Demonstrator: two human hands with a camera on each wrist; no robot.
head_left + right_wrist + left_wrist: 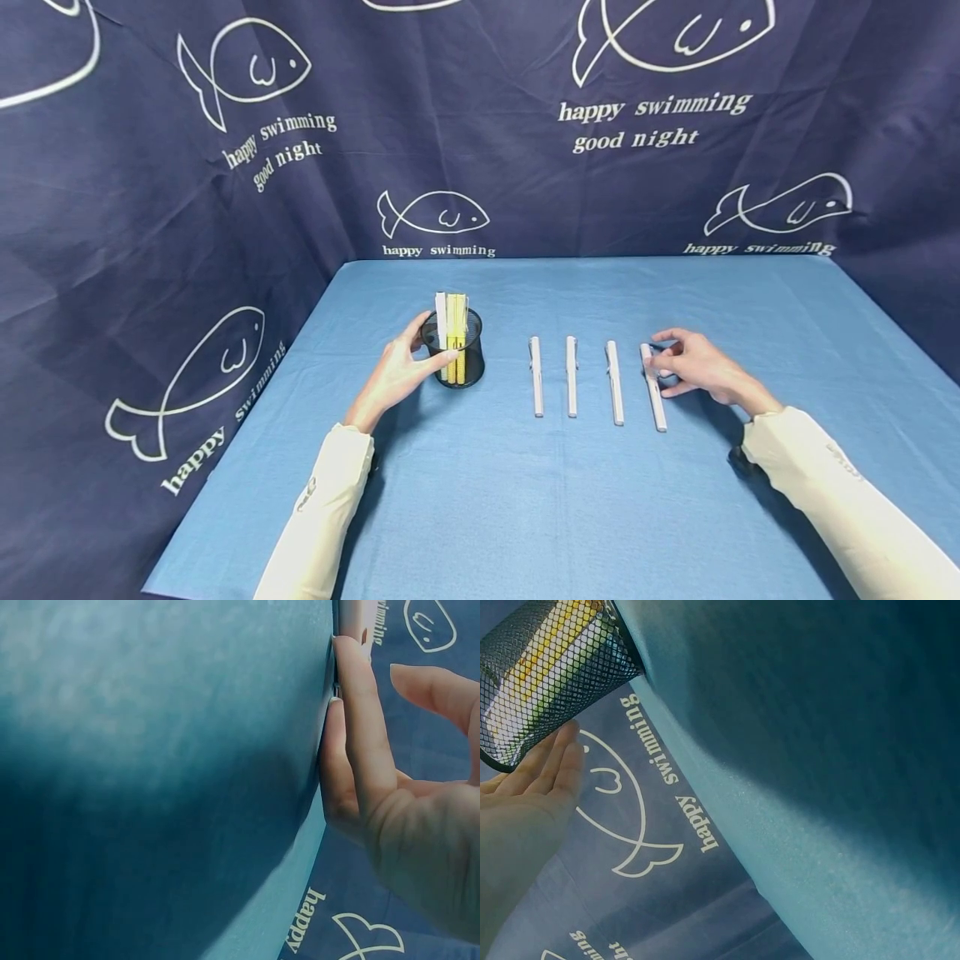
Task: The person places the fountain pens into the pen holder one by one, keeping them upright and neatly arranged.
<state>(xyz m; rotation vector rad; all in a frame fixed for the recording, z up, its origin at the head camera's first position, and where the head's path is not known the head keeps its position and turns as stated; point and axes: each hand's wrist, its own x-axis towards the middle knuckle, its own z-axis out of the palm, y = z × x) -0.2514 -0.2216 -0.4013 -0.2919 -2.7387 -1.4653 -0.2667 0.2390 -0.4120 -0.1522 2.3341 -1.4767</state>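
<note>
A black mesh pen holder [472, 362] stands upright on the blue table, with white and yellow pens [456, 321] in it. My left hand [397, 367] holds it from the left, thumb across the near side and fingers behind. In the left wrist view, the fingers [559, 761] lie along the mesh. Several white pens lie in a spaced row to the right, including the leftmost pen [537, 379]. At the rightmost pen [657, 408] is my right hand [697, 362], its fingertips at the pen's upper part. The right wrist view shows the thumb [427, 686] apart from the fingers.
A blue cloth [480, 500] covers the table. Dark blue curtains [525, 192] with white fish drawings and lettering hang behind it and along the left side. Between the pen holder and the right hand lie two middle pens, a third [572, 379] and a fourth-side neighbour [615, 383].
</note>
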